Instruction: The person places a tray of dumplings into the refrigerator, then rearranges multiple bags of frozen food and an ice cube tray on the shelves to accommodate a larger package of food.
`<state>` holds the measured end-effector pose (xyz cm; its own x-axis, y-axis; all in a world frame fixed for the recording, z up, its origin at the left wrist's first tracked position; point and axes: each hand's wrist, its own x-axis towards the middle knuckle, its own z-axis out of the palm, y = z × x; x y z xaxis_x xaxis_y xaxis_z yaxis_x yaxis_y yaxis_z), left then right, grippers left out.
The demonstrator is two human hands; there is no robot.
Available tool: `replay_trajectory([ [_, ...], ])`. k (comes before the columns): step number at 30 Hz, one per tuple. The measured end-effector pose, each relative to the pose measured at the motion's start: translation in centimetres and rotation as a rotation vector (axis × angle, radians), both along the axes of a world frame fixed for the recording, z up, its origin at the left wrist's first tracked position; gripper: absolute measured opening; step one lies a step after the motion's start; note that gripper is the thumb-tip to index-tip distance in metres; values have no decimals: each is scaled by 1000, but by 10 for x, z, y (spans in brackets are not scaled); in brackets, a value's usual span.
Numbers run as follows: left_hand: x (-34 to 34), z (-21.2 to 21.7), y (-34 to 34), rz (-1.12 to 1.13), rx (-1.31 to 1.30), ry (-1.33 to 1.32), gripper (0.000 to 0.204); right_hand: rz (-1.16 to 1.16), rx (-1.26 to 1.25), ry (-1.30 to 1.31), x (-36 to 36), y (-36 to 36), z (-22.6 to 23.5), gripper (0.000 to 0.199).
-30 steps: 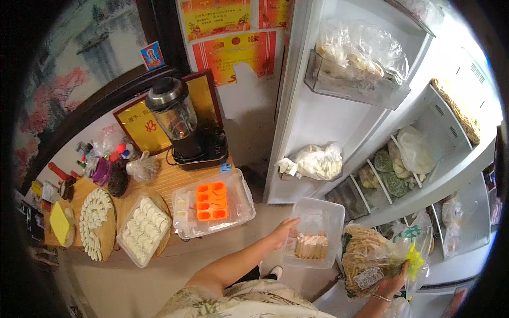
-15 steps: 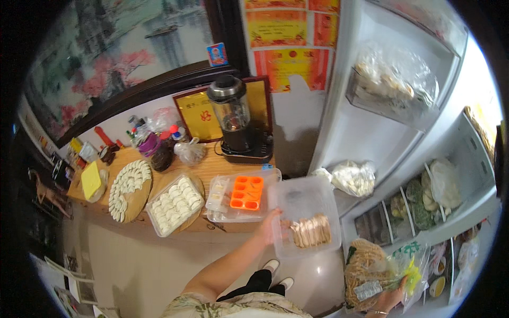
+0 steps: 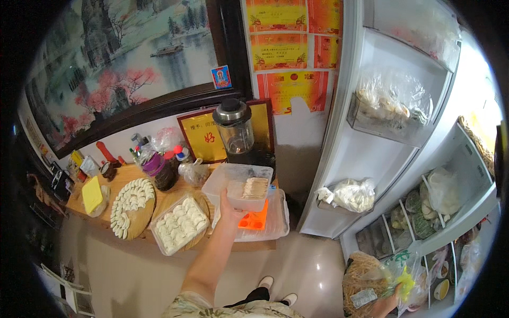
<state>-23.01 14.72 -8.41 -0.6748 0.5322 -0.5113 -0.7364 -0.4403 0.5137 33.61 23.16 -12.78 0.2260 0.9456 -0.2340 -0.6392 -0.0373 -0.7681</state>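
My left hand [image 3: 231,209] grips the near side of a clear plastic container [image 3: 222,177], held over the table. A row of pale brown sliced pieces [image 3: 255,188] lies at the container's right end. Partly hidden beneath it are an orange silicone mold [image 3: 254,220] and a clear plastic box [image 3: 278,214]. At the lower right, my right hand [image 3: 387,305] is closed on the yellow-tied end of a plastic bag [image 3: 366,281] filled with brown, strand-like food. The bag hangs in front of the open fridge drawers.
A box of dumplings [image 3: 180,225] and a round board [image 3: 143,214] bearing more dumplings sit on the wooden table [image 3: 74,199]. Behind the container stands a blender [image 3: 233,132]. The open fridge door [image 3: 344,153] holds bagged food; a drawer [image 3: 472,204] is pulled out on the right.
My left hand has carried the container left and away from me, from beside the fridge to above the table. My right hand stays on the bag, slightly lower in view.
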Motion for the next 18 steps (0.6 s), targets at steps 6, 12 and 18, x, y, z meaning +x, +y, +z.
replay_trajectory([
  [6, -32, -25, 28, -30, -101, -34, 67, -25, 22, -15, -25, -12, 1, 43],
  [12, -52, -71, 27, -142, -81, -17, 69, -45, 10, -20, -44, -25, 6, 43],
  [18, -58, -69, 24, -147, -101, -89, 71, -41, 16, -27, -44, -18, -12, 41],
])
